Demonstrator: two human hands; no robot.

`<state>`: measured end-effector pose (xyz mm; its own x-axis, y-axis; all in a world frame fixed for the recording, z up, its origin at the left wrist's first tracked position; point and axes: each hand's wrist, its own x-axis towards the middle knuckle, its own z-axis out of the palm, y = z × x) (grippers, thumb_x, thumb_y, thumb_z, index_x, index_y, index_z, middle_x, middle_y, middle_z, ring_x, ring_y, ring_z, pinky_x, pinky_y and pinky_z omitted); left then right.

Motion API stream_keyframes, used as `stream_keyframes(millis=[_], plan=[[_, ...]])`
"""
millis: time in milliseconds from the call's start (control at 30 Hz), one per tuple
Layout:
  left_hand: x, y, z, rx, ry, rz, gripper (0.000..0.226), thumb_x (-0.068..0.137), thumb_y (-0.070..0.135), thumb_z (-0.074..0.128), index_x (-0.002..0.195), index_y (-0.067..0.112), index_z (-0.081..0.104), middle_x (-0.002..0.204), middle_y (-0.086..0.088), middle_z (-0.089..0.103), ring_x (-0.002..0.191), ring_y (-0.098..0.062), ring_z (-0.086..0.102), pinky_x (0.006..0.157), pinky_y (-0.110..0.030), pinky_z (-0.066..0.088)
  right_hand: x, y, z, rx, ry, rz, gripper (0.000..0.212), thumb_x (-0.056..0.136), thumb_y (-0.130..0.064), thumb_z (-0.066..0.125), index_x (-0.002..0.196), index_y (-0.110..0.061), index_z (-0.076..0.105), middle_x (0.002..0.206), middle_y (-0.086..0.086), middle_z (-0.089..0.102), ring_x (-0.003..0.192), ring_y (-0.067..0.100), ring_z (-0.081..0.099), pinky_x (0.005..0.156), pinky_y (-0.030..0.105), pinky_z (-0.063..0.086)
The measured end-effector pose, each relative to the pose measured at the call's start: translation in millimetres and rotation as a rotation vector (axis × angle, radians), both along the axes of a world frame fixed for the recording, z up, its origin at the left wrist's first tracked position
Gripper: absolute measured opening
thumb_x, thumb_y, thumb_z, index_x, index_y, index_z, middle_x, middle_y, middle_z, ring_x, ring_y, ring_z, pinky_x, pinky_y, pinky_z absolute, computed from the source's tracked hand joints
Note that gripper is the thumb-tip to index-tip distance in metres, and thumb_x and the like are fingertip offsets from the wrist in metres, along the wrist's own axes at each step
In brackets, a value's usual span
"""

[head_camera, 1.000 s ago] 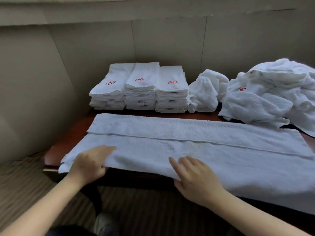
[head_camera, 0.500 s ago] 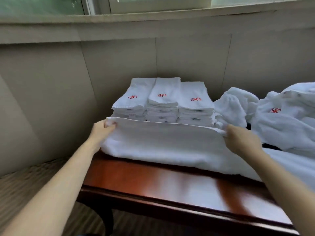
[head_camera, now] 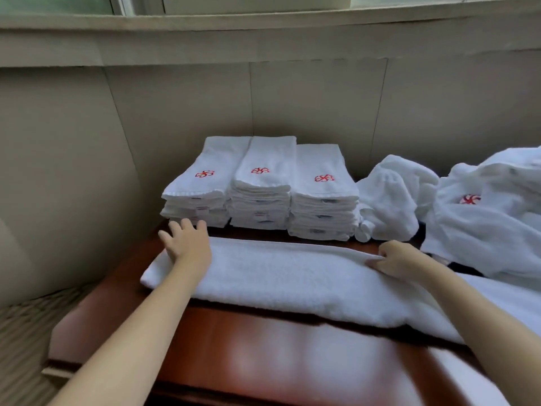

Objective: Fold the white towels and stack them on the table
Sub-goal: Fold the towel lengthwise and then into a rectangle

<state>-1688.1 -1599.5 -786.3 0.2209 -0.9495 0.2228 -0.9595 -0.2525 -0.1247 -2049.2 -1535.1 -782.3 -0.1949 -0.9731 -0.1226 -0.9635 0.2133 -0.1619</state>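
The fingers point(head_camera: 185, 225) of the left hand point(head_camera: 187, 247) are straight and spread, released, and lie flat on the left end of the towel point(head_camera: 292, 278). The fingers point(head_camera: 376, 262) of the right hand point(head_camera: 395, 259) are curled and grasp the towel's far edge towards its right. The towel lies as a long, narrow, doubled band across the worktop point(head_camera: 263, 350), its right end running out of view under the right forearm. Behind it, against the wall, stand the three folded stacks point(head_camera: 260, 194), side by side and touching. To their right sits the unfolded heap point(head_camera: 483, 230), near the band's far edge. Step in hand, as judged: the lengthwise folds are made and the band is being flattened and squared. The next move calls for the crosswise fold. Bring one end over the other with edges aligned, and keep one hand pressing so that the layers do not slide. Repeat until the towel matches the stacks' footprint, then place it on a stack.
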Motion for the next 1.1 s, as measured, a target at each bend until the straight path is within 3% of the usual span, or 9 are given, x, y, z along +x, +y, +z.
stream_keyframes(millis=[233, 367, 467, 567, 667, 733, 867, 1033, 1100], plan=[[-155, 53, -28, 0.280, 0.290, -0.521, 0.038, 0.098, 0.047, 0.025, 0.128, 0.031, 0.040, 0.133, -0.001, 0.040, 0.129, -0.024, 0.030, 0.101, -0.067, 0.021, 20, 60, -10, -0.131, 0.162, 0.026, 0.028, 0.094, -0.030, 0.043, 0.116, -0.013, 0.042, 0.119, 0.012, 0.047, 0.111, 0.034, 0.047, 0.080, 0.038, 0.037], [-153, 52, -35, 0.272, 0.305, -0.555, 0.044, 0.095, 0.056, 0.022, 0.136, 0.043, 0.032, 0.145, 0.006, 0.032, 0.137, -0.018, 0.022, 0.105, -0.067, 0.014, -2, 113, 1, -0.064, 0.107, 0.137, 0.019, 0.086, -0.012, 0.043, 0.105, -0.015, 0.039, 0.104, 0.008, 0.044, 0.097, 0.030, 0.049, 0.068, 0.034, 0.035], [-141, 47, -35, 0.305, 0.303, -0.589, 0.048, 0.095, 0.058, 0.022, 0.141, 0.047, 0.025, 0.152, 0.012, 0.024, 0.142, -0.014, 0.015, 0.109, -0.063, 0.011, -26, 150, 9, -0.030, 0.051, 0.089, 0.035, 0.081, -0.008, 0.045, 0.115, -0.015, 0.043, 0.113, 0.006, 0.050, 0.104, 0.028, 0.051, 0.075, 0.035, 0.045], [-139, 51, -36, 0.291, 0.301, -0.594, 0.048, 0.096, 0.058, 0.022, 0.142, 0.046, 0.025, 0.153, 0.013, 0.023, 0.143, -0.014, 0.015, 0.111, -0.061, 0.012, -56, 174, 23, 0.037, 0.094, -0.063, 0.027, 0.081, -0.010, 0.045, 0.107, -0.017, 0.048, 0.114, 0.004, 0.054, 0.103, 0.027, 0.054, 0.072, 0.032, 0.043], [-147, 56, -31, 0.247, 0.272, -0.606, 0.044, 0.098, 0.050, 0.027, 0.141, 0.043, 0.029, 0.151, 0.009, 0.027, 0.142, -0.016, 0.017, 0.109, -0.062, 0.017, -93, 190, 37, 0.042, 0.166, -0.305, 0.013, 0.082, -0.009, 0.044, 0.074, -0.019, 0.041, 0.097, 0.004, 0.052, 0.088, 0.025, 0.051, 0.066, 0.029, 0.038], [-158, 60, -26, 0.210, 0.270, -0.667, 0.040, 0.099, 0.039, 0.030, 0.139, 0.040, 0.035, 0.148, 0.009, 0.031, 0.140, -0.017, 0.019, 0.109, -0.062, 0.018, -117, 203, 44, -0.001, 0.152, -0.478, 0.009, 0.082, -0.009, 0.044, 0.077, -0.016, 0.044, 0.088, 0.001, 0.053, 0.079, 0.022, 0.049, 0.063, 0.028, 0.039], [-187, 76, -21, 0.179, 0.424, -0.781, 0.029, 0.098, 0.029, 0.036, 0.120, 0.036, 0.053, 0.133, 0.007, 0.046, 0.131, -0.018, 0.031, 0.106, -0.058, 0.026, -152, 222, 48, -0.166, 0.029, -0.620, 0.011, 0.080, -0.016, 0.055, 0.091, -0.016, 0.059, 0.097, 0.005, 0.061, 0.085, 0.025, 0.050, 0.069, 0.028, 0.039], [-200, 85, -21, 0.138, 0.463, -0.758, 0.023, 0.099, 0.032, 0.034, 0.106, 0.030, 0.056, 0.116, 0.002, 0.052, 0.118, -0.023, 0.044, 0.099, -0.057, 0.032, -163, 224, 46, -0.559, -0.531, -0.578, 0.016, 0.071, -0.018, 0.077, 0.082, -0.021, 0.065, 0.083, -0.001, 0.063, 0.086, 0.018, 0.057, 0.071, 0.028, 0.041], [-200, 84, -21, 0.128, 0.463, -0.743, 0.022, 0.100, 0.032, 0.033, 0.103, 0.030, 0.056, 0.113, 0.001, 0.053, 0.115, -0.024, 0.046, 0.098, -0.055, 0.034, -165, 221, 42, -0.648, -0.546, -0.585, 0.023, 0.070, -0.017, 0.078, 0.090, -0.021, 0.068, 0.087, -0.001, 0.062, 0.087, 0.017, 0.056, 0.074, 0.026, 0.039]])
